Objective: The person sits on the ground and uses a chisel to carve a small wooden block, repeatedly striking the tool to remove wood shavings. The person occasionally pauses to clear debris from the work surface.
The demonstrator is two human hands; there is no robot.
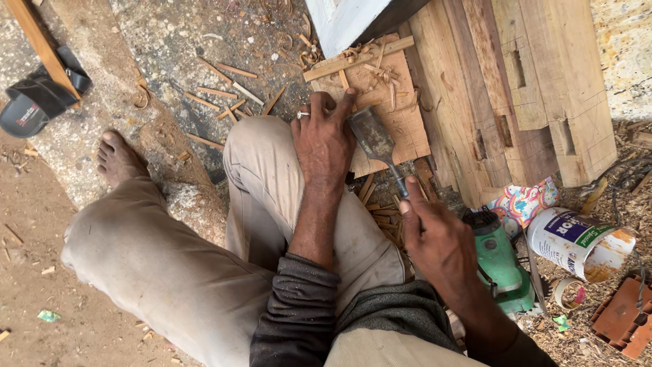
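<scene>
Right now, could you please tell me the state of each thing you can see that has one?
Chisel: held by the handle in the right hand, blade on the board.
Left hand: pressed flat at the board's edge.
Can: lying on its side.
Green power tool: resting on the ground.
Sandal: off the foot.

A single head-worn camera looks steeply down, close over the seated person's knees and hands, toward the dusty ground [81, 272] and stacked timber [536, 81] ahead.
</scene>
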